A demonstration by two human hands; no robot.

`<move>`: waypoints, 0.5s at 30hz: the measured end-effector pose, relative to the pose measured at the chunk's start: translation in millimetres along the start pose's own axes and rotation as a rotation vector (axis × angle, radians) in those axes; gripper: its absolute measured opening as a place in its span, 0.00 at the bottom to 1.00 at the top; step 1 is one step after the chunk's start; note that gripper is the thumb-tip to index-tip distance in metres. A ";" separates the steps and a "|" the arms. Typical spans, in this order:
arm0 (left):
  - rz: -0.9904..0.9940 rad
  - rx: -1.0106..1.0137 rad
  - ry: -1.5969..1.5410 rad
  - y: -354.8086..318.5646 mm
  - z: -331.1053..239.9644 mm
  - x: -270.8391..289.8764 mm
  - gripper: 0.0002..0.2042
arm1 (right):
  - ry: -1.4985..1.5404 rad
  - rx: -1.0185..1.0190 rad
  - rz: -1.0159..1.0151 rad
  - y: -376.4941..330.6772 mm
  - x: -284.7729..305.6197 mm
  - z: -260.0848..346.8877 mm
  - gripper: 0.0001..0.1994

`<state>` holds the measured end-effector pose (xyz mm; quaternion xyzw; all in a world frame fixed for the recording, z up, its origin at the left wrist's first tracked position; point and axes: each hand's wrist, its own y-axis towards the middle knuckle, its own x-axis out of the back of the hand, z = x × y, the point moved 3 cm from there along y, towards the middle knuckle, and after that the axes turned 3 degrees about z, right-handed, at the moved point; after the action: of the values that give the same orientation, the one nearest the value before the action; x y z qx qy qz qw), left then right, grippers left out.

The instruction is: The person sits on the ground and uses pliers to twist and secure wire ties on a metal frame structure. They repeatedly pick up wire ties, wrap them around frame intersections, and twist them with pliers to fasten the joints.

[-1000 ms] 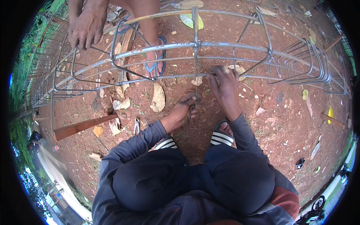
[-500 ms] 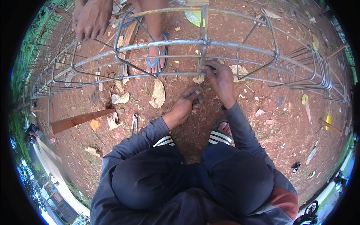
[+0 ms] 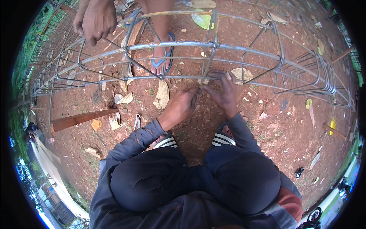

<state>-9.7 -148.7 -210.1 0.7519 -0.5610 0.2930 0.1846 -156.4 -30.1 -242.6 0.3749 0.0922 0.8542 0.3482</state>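
Observation:
A long cage of steel reinforcing bars (image 3: 183, 44) with bent stirrups stretches across in front of me. My right hand (image 3: 225, 93) is at its lowest bar, beside a stirrup. Its fingers touch the bar and its thumb is spread apart from them, toward my left hand. Just below the bar, my left hand (image 3: 178, 108) is closed, fingertips pinched close to the right thumb. Whatever it pinches is too small to make out. Another person's hand (image 3: 100, 23) hangs over the cage's far left part.
The other person's sandalled foot (image 3: 162, 57) stands beyond the cage. Pliers (image 3: 137, 121) lie on the reddish soil left of my arms, near a wooden stake (image 3: 84, 119). Dry leaves (image 3: 161, 95) are scattered around. Grouped stirrups (image 3: 324, 78) are at the cage's right end.
My left hand has moved slightly left, its back now turned up. My right thumb has spread away from the fingers toward it. The other person's hand has shifted a little.

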 end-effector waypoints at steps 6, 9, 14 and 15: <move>0.020 -0.014 0.117 0.0 -3.4 -2.2 0.12 | -0.025 -0.037 -0.088 -0.2 -9.2 0.4 0.20; 0.068 -0.018 0.254 0.5 -4.4 0.4 0.11 | -0.031 -0.019 -0.071 -0.4 -9.8 -1.9 0.17; 0.102 -0.098 0.497 8.1 -20.5 22.5 0.12 | -0.064 0.008 -0.078 -2.7 -10.9 1.7 0.15; 0.087 -0.146 0.544 13.0 -18.4 27.6 0.12 | -0.066 0.014 -0.085 -2.9 -11.3 1.8 0.15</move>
<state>-20.9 -161.8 -178.9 0.6057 -0.5421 0.4505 0.3692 -148.2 -35.7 -249.1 0.4010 0.1027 0.8252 0.3842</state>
